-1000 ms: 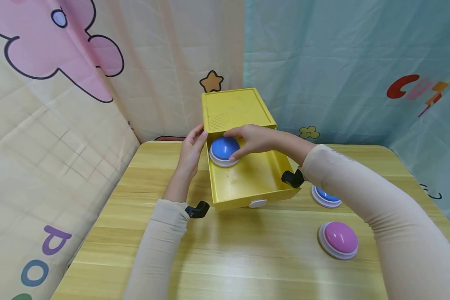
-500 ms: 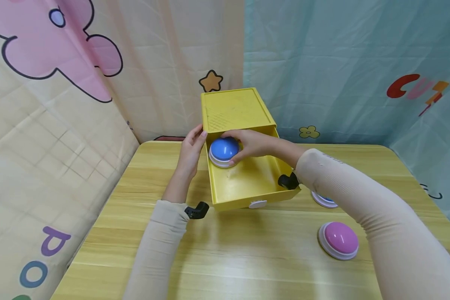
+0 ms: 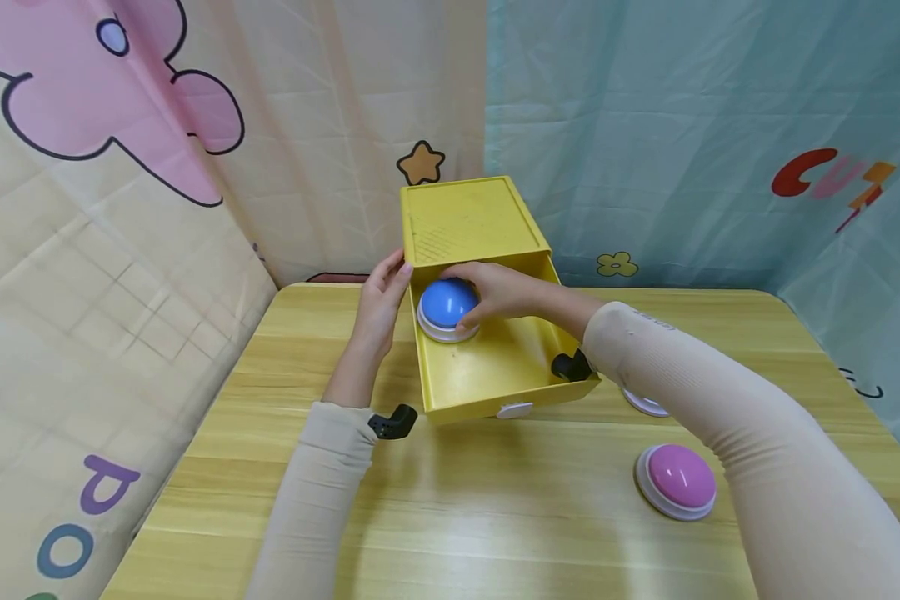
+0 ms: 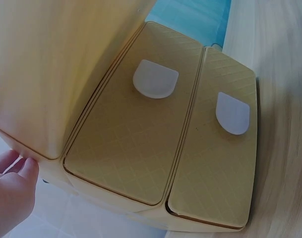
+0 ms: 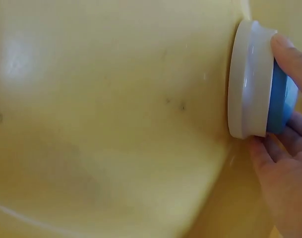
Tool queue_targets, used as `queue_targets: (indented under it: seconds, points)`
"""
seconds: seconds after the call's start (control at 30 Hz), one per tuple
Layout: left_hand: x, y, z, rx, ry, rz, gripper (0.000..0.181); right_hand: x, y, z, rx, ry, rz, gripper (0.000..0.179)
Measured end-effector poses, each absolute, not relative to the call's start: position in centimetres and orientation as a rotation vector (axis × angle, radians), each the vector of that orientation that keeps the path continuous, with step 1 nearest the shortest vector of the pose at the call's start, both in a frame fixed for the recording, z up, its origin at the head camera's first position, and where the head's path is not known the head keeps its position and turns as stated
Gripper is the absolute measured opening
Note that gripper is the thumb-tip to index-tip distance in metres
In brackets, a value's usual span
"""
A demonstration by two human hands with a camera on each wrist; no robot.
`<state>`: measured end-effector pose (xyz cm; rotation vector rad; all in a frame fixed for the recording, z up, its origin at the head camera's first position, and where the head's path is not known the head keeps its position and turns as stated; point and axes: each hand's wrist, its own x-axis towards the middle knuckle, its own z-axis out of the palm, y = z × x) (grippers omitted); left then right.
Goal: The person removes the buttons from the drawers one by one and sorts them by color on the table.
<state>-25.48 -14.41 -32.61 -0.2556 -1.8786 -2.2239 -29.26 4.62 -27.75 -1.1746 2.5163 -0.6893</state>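
Note:
A blue dome push button (image 3: 450, 302) with a white base sits in the back left corner of the pulled-out yellow drawer (image 3: 495, 367). My right hand (image 3: 504, 292) grips this button, thumb on the near side and fingers behind it. In the right wrist view, the button (image 5: 252, 82) stands with its white base against the drawer floor, and the thumb and fingers span it. My left hand (image 3: 378, 304) rests along the left side of the yellow drawer cabinet (image 3: 476, 221), fingertips at its front edge. The left wrist view has those fingertips (image 4: 28, 168) against the cabinet's edge.
Below the open drawer, the left wrist view has two closed drawers with white pulls (image 4: 155, 79). Right of the cabinet, a pink push button (image 3: 678, 479) lies on the wooden table (image 3: 450, 517). Another white-based button (image 3: 648, 406) is mostly hidden by the right sleeve.
The right hand and forearm have shifted slightly left and toward the viewer, the blue button moving a little nearer too. The sleeve now covers more of the button on the table. Left hand unchanged.

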Motion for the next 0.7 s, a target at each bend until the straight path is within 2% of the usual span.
queue_targets:
  seconds: [0.33,0.7]
  points:
    - [-25.5,-14.4,-32.7,-0.250,-1.866,-2.249,0.048,-28.7,5.2,-26.7,-1.218,2.445,-0.697,0.074]
    - [-25.7,-14.3,-32.6,-0.234,-1.872,-2.227,0.048,-27.5,6.5,-23.3,-1.216,2.346,-0.882,0.071]
